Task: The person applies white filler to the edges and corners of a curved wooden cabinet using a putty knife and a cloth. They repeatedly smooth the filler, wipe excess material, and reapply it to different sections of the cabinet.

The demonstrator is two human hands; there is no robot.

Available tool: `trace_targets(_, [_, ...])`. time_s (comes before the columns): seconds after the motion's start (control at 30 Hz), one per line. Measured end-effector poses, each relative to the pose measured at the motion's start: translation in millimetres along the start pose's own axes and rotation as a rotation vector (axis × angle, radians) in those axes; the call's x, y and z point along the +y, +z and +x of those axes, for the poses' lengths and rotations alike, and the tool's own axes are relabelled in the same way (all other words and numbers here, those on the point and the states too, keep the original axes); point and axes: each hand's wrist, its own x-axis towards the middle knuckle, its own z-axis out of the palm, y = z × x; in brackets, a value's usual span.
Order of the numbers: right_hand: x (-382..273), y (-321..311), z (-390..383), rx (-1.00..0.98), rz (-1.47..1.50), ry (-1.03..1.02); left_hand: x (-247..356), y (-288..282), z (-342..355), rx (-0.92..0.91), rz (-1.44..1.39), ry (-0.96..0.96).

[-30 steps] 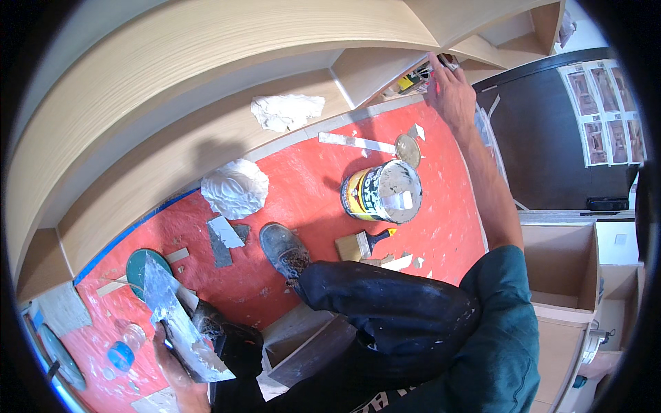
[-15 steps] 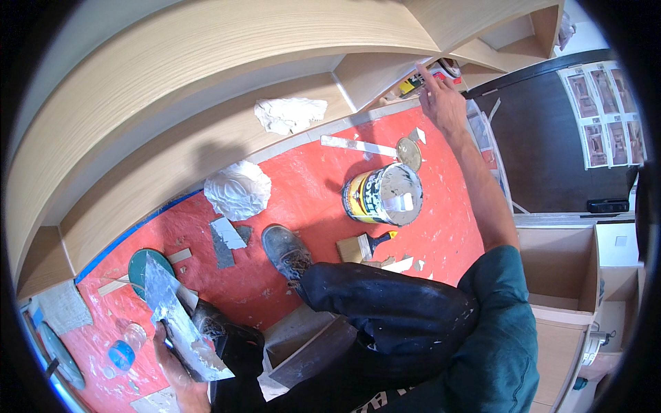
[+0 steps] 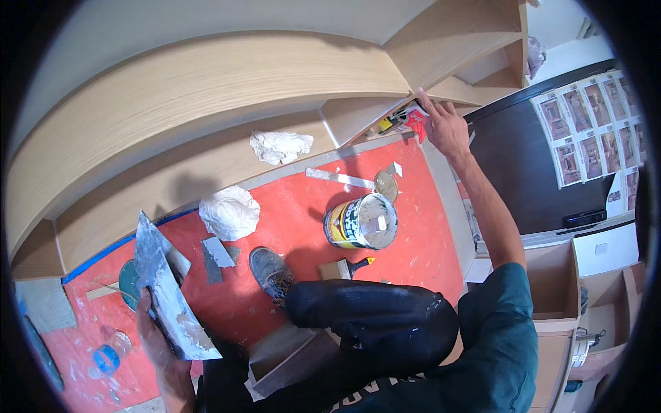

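Observation:
Down at the left, my left hand (image 3: 164,365) is closed around a long steel trowel (image 3: 177,303) whose blade is smeared with white filler. A second, smaller metal piece shows behind the blade; its handle, if any, is hidden. Up at the right, my right hand (image 3: 449,131) reaches out with its index finger stretched and the others loosely bent. That fingertip is at the front edge of the curved wooden shelf (image 3: 303,69), near a corner joint; whether it touches is too small to tell. Nothing is held in this hand.
On the red floor sheet (image 3: 289,206) stand an open tub of filler (image 3: 344,224), a wide brush (image 3: 337,269) and a crumpled white bundle (image 3: 231,213). Another white bundle (image 3: 281,146) lies on the lower shelf. A plastic bottle (image 3: 109,354) lies at the left; a dark door (image 3: 527,165) stands right.
My left hand has raised the trowel a little, up and leftward. The view has shifted, and my right fingertip stays by the shelf's edge.

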Motion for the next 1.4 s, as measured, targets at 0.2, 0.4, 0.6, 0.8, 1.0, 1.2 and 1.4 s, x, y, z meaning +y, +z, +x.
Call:
trace_targets(0.2, [14, 6, 1, -0.134, -0.146, -0.059, -6, -14, 5, 0.013, -0.031, 0.016])
trace_targets(0.4, [5, -3, -1, -0.133, -0.082, -0.046, -2, -19, 2, 0.037, 0.000, 0.075])
trace_targets(0.6, [16, -12, 13, -0.166, -0.128, -0.028, -5, -26, 6, 0.017, -0.009, 0.032])
trace_targets(0.8, [16, 2, -9, -0.164, -0.194, -0.105, -4, -5, 0, 0.101, -0.088, 0.066])
trace_targets(1.0, [19, -14, 11, -0.115, -0.113, -0.050, 0, -11, -3, 0.052, -0.102, 0.069])
trace_targets(1.2, [21, 9, -1, -0.175, -0.243, -0.147, -6, -9, 0, 0.099, -0.138, 0.069])
trace_targets(1.4, [15, -18, 7, -0.107, -0.075, -0.114, 0, -19, -1, 0.069, -0.073, 0.099])
